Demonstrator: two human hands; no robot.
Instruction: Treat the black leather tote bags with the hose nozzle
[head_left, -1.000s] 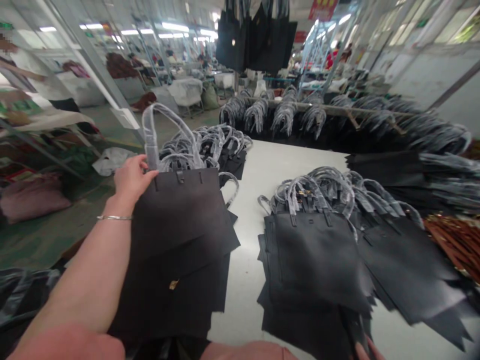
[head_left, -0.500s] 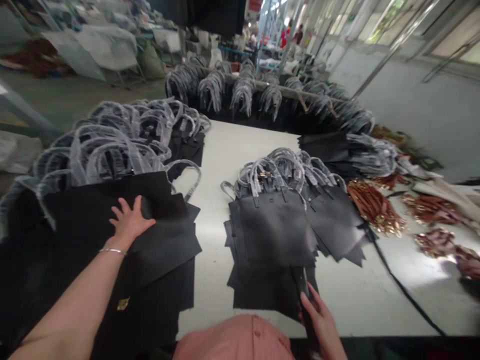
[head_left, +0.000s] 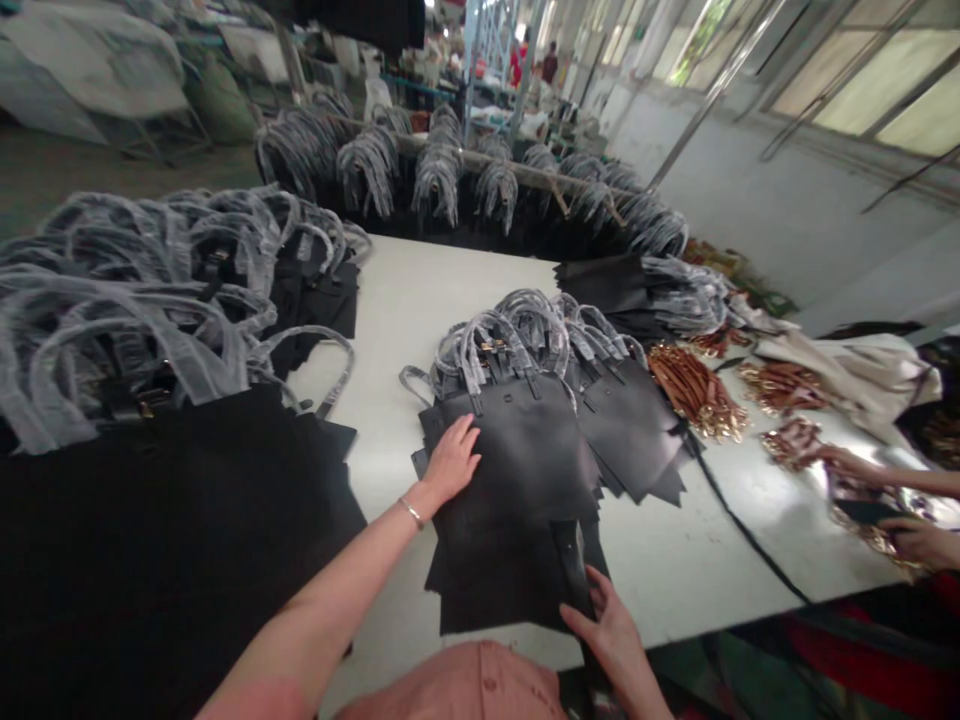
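My left hand (head_left: pixel 451 462), a bracelet at its wrist, lies with fingers outstretched on the left part of a black bag panel (head_left: pixel 525 450). This panel tops a stack of several, with plastic-wrapped handles at its far end. Near the table's front edge, my right hand (head_left: pixel 611 625) has its thumb and fingers around a black strap (head_left: pixel 574 570). The strap's upper end lies over the lower edge of the top panel, and its lower end hangs toward my body. Beside the stack on the right, more black panels (head_left: pixel 637 430) fan out.
A big pile of black bag panels (head_left: pixel 172 540) with wrapped handles covers the left side. Brown straps with gold clasps (head_left: pixel 694 390) lie right on the white table (head_left: pixel 405 300). Another person's hands (head_left: pixel 915 540) work at the right edge. Wrapped handles hang over a rack (head_left: pixel 439 180) behind.
My left hand has moved right, from the left pile onto the middle stack. My right hand still holds the strap. The view has turned right, bringing another person's hands into sight.
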